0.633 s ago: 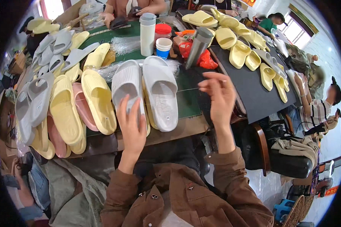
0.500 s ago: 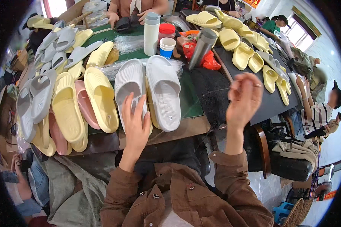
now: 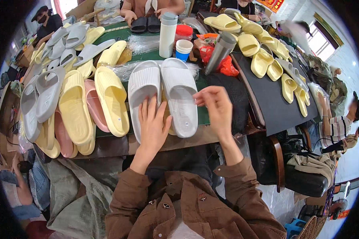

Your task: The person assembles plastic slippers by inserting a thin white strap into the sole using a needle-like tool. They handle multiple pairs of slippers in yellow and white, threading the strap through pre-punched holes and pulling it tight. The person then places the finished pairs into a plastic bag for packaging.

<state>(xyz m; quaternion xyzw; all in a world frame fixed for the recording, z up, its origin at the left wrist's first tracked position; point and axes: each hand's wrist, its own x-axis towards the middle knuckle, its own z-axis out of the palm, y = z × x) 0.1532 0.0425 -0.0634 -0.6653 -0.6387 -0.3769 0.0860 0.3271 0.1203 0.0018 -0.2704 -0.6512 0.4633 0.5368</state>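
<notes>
since the earlier frame the right hand [image 3: 216, 108] has come down from out at the right side and now sits close beside the pair of white slides, while the left hand [image 3: 152, 128] stays flat on the same slide.

left hand lies palm down with its fingers spread and straight over the heel end of the left white slide [image 3: 143, 89], pressing it to the table edge [image 3: 107, 144]; it grips nothing, it only rests on top. right hand is held up with the fingers curled in and the thumb and forefinger pinched narrowly together at the inner edge of the right white slide [image 3: 180, 93]; whether something thin is held in that pinch i cannot tell. its fingertips are just at or touching the slide's side near the middle.

both white slides lie side by side, soles down, toes pointing away from the person, on a green mat [image 3: 203, 115], heels near the table edge. left of them lies a yellow slide [image 3: 112, 99], then a pink one [image 3: 95, 106] partly under another yellow slide [image 3: 72, 109], with grey slides [image 3: 48, 93] farther left. behind the pair stand a tall white bottle [image 3: 167, 36], a stack of cups [image 3: 183, 49] and a tilted grey flask [image 3: 220, 51]. more yellow slides [image 3: 263, 59] lie on a dark sheet at the right.
</notes>
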